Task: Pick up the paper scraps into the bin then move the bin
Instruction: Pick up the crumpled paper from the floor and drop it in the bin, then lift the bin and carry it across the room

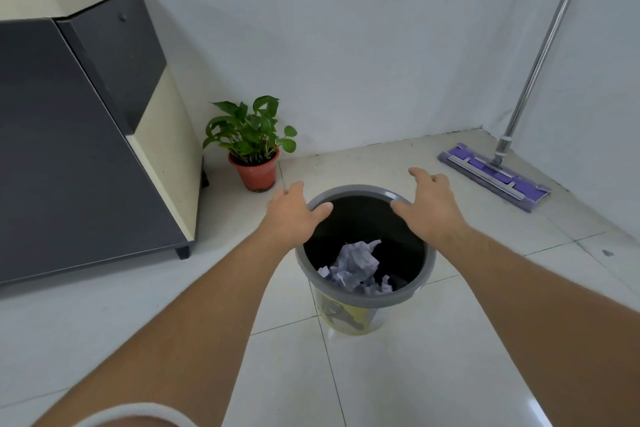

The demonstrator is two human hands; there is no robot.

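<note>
Both arms are out front, reaching to the bin (365, 295), which stands on the pale tiled floor (173, 288) right between them. The left hand (294, 215) is at the far left of the grey rim, thumb hooked over the lip into the dark inside, fingers (291, 189) dropping down the outer wall. The right hand (427, 208) mirrors it on the far right of the rim, thumb pointing inward over the opening, fingers spread and curling round the outside. Whether either hand is actually clamped on the rim or just resting there, I cannot tell.

Down inside, crumpled paper scraps (356, 265) lie at the bottom of the black interior, pale and bunched together, nearer the person's side of the bin. The lower wall of the bin shows a yellow and black print, but no writing can be read there.

Around it: a potted plant (254, 146) in a terracotta pot sits just beyond the left hand, beside a dark cabinet (76, 149). A purple flat mop (498, 173) leans in the far right corner, its head on the floor, well apart from the bin.
</note>
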